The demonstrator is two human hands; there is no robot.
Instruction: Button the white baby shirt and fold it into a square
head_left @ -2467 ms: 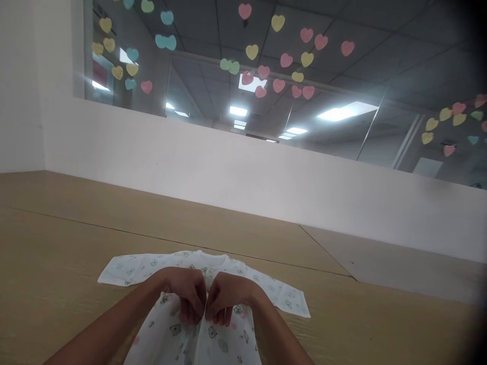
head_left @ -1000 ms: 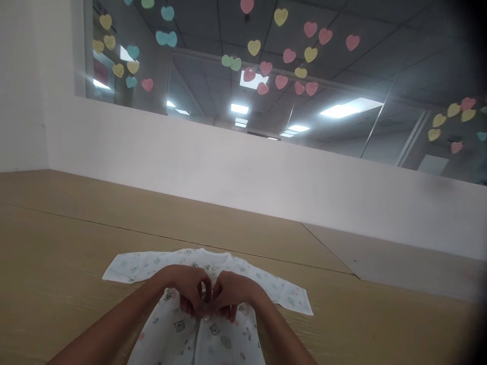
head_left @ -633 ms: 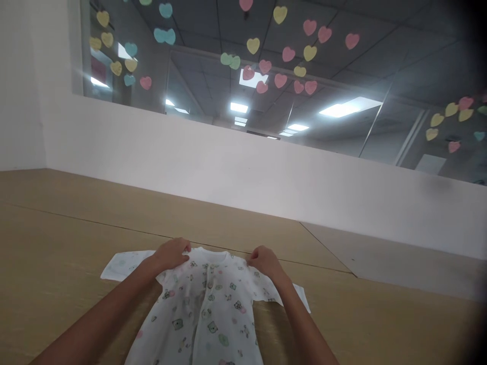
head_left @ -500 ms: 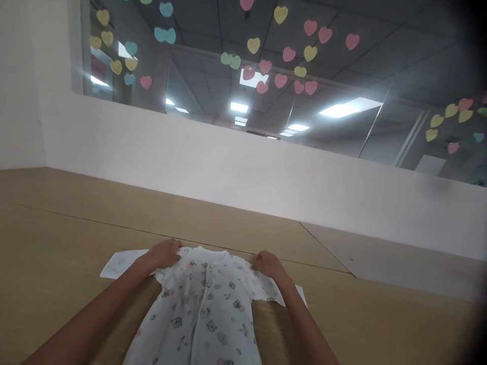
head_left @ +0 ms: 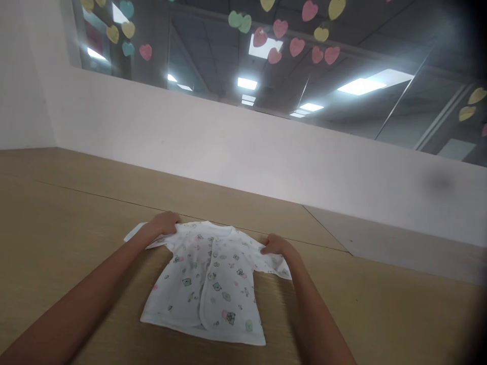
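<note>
A small white baby shirt (head_left: 213, 284), printed with little animal figures, lies spread front side up on the wooden table, its neckline away from me and its hem toward me. A button placket runs down its front. My left hand (head_left: 165, 223) is closed on the sleeve at the left, near the shoulder. At the right, my right hand (head_left: 274, 244) pinches the other sleeve about midway. Both cuffs stick out beyond my hands, and my fingertips are partly hidden.
The brown tabletop (head_left: 95, 243) has seams across it and a greyish panel (head_left: 399, 253) at the right. Behind it rises a white wall (head_left: 228, 142) under a window (head_left: 213, 56) with heart-shaped sticky notes.
The view has tilted down, so the shirt's whole hem now shows. Both hands have slid outward along the sleeves, away from the collar, and still grip the fabric.
</note>
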